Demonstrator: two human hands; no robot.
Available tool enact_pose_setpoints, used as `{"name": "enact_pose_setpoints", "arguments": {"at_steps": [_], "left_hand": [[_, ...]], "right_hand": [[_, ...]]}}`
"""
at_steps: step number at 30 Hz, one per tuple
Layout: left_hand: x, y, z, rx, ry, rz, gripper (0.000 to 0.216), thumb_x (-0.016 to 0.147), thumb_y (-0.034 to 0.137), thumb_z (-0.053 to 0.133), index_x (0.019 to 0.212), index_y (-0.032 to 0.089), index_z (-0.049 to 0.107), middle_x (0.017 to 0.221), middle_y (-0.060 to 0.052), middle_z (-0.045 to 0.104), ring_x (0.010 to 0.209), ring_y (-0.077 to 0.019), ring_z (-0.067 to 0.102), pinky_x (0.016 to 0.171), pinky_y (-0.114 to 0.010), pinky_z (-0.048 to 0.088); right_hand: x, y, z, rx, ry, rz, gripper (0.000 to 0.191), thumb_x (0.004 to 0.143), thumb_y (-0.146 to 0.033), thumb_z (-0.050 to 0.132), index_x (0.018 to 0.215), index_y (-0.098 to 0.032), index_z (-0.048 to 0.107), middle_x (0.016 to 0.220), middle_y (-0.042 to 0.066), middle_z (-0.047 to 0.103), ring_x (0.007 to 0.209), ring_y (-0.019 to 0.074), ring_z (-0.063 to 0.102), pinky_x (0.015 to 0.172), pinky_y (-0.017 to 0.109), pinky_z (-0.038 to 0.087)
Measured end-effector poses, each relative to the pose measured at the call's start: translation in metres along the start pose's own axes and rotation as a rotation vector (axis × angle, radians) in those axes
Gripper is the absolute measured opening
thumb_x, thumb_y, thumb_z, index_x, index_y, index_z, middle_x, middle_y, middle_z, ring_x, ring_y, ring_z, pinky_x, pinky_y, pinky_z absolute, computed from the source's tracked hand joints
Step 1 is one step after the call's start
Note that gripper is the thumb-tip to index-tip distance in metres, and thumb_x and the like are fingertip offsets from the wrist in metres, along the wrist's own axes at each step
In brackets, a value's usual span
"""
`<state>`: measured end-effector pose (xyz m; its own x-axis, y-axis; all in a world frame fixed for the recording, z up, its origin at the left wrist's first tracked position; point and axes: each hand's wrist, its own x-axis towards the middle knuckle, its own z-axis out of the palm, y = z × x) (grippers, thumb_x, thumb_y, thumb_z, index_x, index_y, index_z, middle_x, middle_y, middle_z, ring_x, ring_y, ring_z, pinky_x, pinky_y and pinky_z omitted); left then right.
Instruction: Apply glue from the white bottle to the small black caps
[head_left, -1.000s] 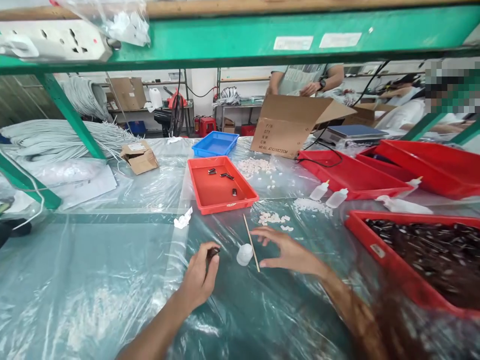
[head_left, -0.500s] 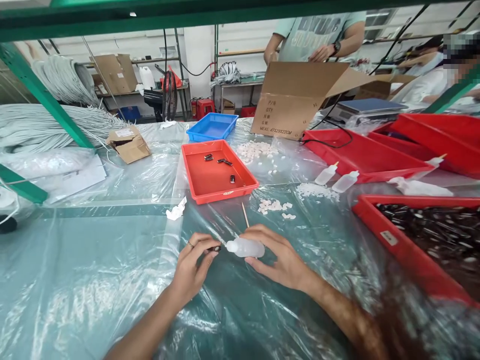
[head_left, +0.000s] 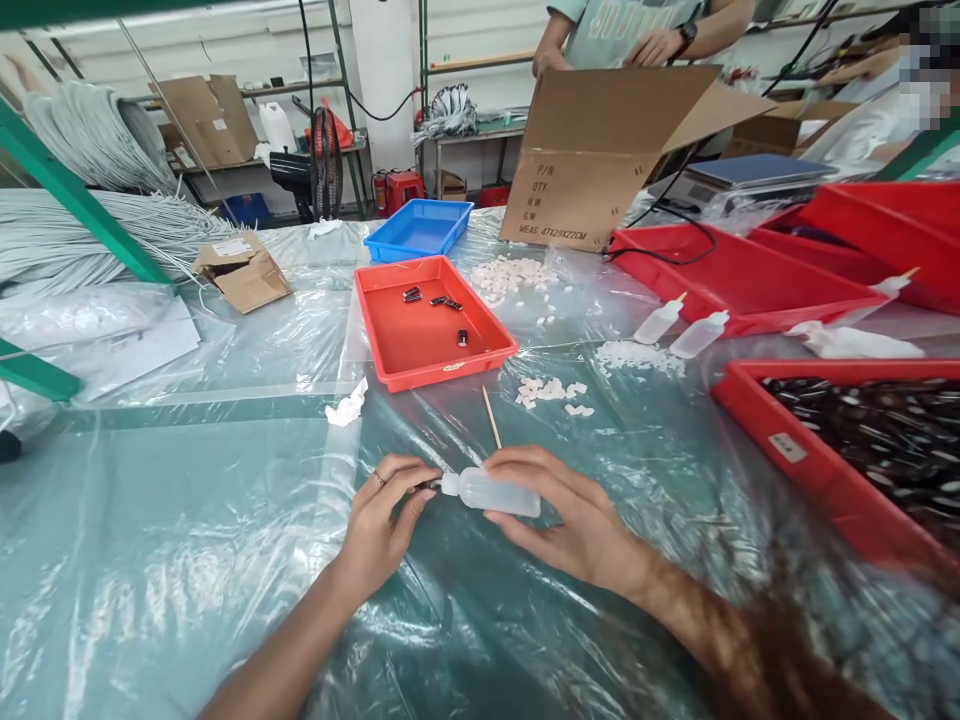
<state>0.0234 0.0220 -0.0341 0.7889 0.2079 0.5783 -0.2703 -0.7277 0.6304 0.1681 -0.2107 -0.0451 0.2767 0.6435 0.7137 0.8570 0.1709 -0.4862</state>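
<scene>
Since a second ago, the right hand [head_left: 577,515] has picked up the one squeeze bottle [head_left: 491,492]; its fingers wrap it, nozzle touching a small dark part [head_left: 430,485] pinched in the left hand [head_left: 386,510] over the desk [head_left: 187,520]. One red tray [head_left: 397,345] holds four dark pieces.

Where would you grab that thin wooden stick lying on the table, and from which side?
Probably pinch the wooden stick near its far half, coming straight down from above. It lies flat on the plastic sheet, so only its long sides offer a hold. Its near end runs toward the right hand holding the squeeze bottle, which crowds that end; the far end is open.
</scene>
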Motion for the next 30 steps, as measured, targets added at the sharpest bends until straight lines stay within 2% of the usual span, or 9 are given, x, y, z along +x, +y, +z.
{"name": "enact_pose_setpoints", "arguments": {"at_steps": [8,13,20,23,25,27,30], "left_hand": [[0.003,0.003,-0.002,-0.014,-0.025,0.026,0.018,0.101,0.02,0.056,0.113,0.025,0.068,0.102,-0.005,0.067,0.09,-0.0183,0.066,0.08,-0.03,0.054],[0.004,0.005,-0.004,-0.014,-0.044,0.037,0.021,0.1,0.017,0.055,0.114,0.026,0.068,0.105,-0.005,0.066,0.091,-0.0184,0.065,0.082,-0.032,0.054],[0.004,0.006,-0.004,0.006,-0.044,0.022,0.019,0.099,0.018,0.059,0.114,0.025,0.069,0.104,-0.004,0.065,0.092,-0.0183,0.064,0.081,-0.031,0.054],[0.005,0.006,-0.004,0.02,-0.047,0.026,0.019,0.099,0.019,0.058,0.113,0.026,0.069,0.104,-0.005,0.066,0.091,-0.0187,0.065,0.08,-0.031,0.054],[0.005,0.007,-0.004,0.022,-0.057,0.015,0.018,0.1,0.02,0.058,0.113,0.026,0.068,0.104,-0.005,0.066,0.091,-0.0191,0.066,0.08,-0.032,0.054],[0.005,0.008,-0.005,0.015,-0.079,-0.009,0.017,0.1,0.021,0.055,0.112,0.027,0.066,0.104,-0.004,0.067,0.092,-0.0196,0.066,0.081,-0.033,0.054],[0.003,0.008,-0.007,0.01,-0.145,-0.058,0.015,0.099,0.022,0.052,0.11,0.028,0.061,0.091,-0.001,0.068,0.076,-0.0174,0.066,0.069,-0.029,0.054]], "right_hand": [[0.003,-0.006,-0.002,0.023,0.009,0.001,0.047,0.114,-0.013,0.087,0.156,-0.032,0.076,0.133,0.011,0.092,0.11,0.0234,0.097,0.095,0.029,0.082],[0.008,-0.007,-0.006,0.011,-0.013,-0.006,0.045,0.115,-0.014,0.085,0.154,-0.035,0.075,0.13,0.009,0.092,0.106,0.024,0.097,0.091,0.03,0.082],[0.001,-0.017,-0.005,-0.329,-0.022,-0.15,0.041,0.117,-0.012,0.075,0.152,-0.031,0.07,0.126,0.013,0.095,0.1,0.0284,0.099,0.083,0.039,0.085],[-0.001,-0.022,-0.005,-0.358,-0.039,-0.169,0.041,0.116,-0.01,0.074,0.151,-0.031,0.071,0.127,0.013,0.095,0.103,0.0292,0.1,0.083,0.04,0.085],[0.0,-0.022,-0.004,-0.28,-0.011,-0.112,0.04,0.116,-0.012,0.075,0.152,-0.031,0.072,0.127,0.013,0.094,0.102,0.0275,0.099,0.086,0.038,0.084],[0.003,-0.021,-0.003,-0.13,0.023,0.01,0.04,0.116,-0.015,0.08,0.152,-0.033,0.074,0.129,0.011,0.093,0.105,0.026,0.097,0.09,0.037,0.083],[0.007,-0.014,-0.004,0.149,0.067,0.252,0.029,0.113,-0.024,0.089,0.14,-0.033,0.081,0.122,0.006,0.093,0.1,0.0233,0.093,0.083,0.032,0.077]]}}
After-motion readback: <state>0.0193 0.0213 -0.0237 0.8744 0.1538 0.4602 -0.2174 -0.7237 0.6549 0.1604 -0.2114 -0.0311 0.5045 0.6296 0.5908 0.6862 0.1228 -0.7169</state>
